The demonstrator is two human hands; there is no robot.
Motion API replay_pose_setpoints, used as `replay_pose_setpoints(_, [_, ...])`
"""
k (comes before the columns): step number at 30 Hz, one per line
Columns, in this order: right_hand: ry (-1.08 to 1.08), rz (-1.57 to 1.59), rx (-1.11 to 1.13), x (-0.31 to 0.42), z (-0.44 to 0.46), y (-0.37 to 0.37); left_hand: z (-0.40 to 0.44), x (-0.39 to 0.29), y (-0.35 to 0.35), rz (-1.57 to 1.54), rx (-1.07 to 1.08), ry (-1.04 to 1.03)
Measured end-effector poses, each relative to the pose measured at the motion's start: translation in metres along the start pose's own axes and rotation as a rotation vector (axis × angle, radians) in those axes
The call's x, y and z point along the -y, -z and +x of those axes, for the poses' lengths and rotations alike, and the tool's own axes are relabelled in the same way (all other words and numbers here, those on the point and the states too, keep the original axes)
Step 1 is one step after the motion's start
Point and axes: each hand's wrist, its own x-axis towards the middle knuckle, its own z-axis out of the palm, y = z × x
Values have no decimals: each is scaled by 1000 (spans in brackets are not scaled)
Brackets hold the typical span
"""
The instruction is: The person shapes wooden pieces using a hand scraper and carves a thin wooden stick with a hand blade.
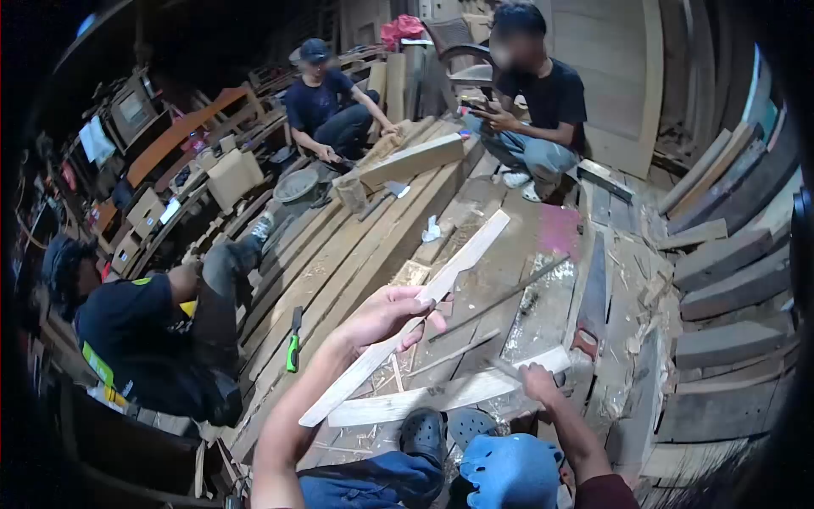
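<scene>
Left fingers [437, 321] hold a pale strip [386, 350] over planks [530, 233] edged by lumber [729, 345].

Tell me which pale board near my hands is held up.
The pale board in your left hand; the other board lies lower, running crosswise near the dark clogs.

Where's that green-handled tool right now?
In the head view, the green-handled tool lies on wooden boards left of centre, to the left of the person's left hand.
</scene>
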Motion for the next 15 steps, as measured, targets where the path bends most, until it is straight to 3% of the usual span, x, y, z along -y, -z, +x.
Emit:
replay_pose_setpoints(6, [92,-276,98,21,20,0,-41,-23,1,471,-74,-32])
replay_pose_setpoints(11, [12,-126,148,21,24,4,-65,-59,9,897,-98,-13])
replay_pose_setpoints(13, [-1,-54,137,23,22,19,-69,-65,2,1114,-115,-161])
replay_pose_setpoints(15, [42,311,128,50,27,87,-71,-67,-6,1365,-187,-323])
